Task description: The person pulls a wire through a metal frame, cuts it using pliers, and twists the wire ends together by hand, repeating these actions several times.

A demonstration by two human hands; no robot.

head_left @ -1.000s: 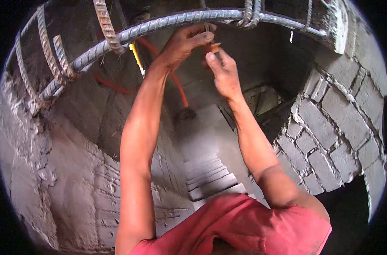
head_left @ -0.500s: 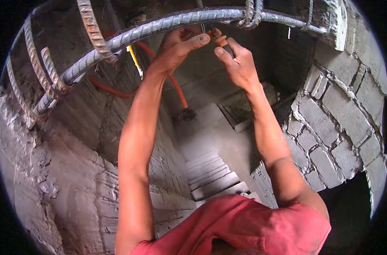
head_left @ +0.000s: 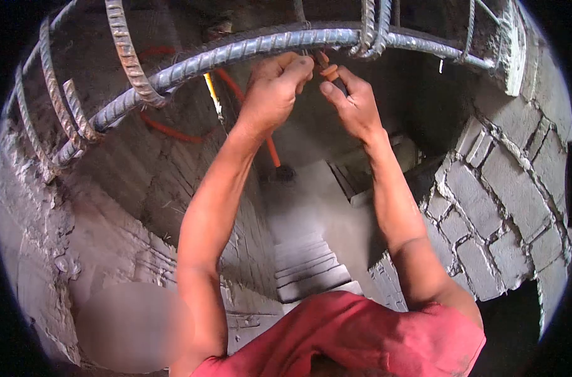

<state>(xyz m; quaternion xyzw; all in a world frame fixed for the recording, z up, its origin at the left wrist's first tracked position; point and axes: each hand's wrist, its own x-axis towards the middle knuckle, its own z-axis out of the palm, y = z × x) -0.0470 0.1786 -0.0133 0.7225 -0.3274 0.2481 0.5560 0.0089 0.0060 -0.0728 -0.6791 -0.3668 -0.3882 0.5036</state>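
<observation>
Above me runs a thick ribbed steel bar [head_left: 254, 47], with thinner rebar stirrups [head_left: 128, 53] hooked round it. My left hand [head_left: 276, 88] is just under the bar, its thumb and fingers pinched together on what looks like a thin tie wire [head_left: 305, 54], mostly hidden by the fingers. To its right, my right hand [head_left: 356, 103] is closed round a pair of pliers [head_left: 330, 72] with orange-and-dark handles. The pliers' head points up at the bar, close to the left fingertips; the jaws are hard to make out.
Orange tubing [head_left: 273, 151] hangs behind my left arm, near a yellow strip [head_left: 212, 88]. Rough concrete [head_left: 110, 220] rises at the left, and a block wall [head_left: 480, 188] stands at the right. Far below are steps [head_left: 311, 270]. A blurred round patch covers the lower left.
My left hand has turned and closed, its raised thumb now folded against the fingers. The right hand keeps the pliers near the bar. The view has shifted slightly.
</observation>
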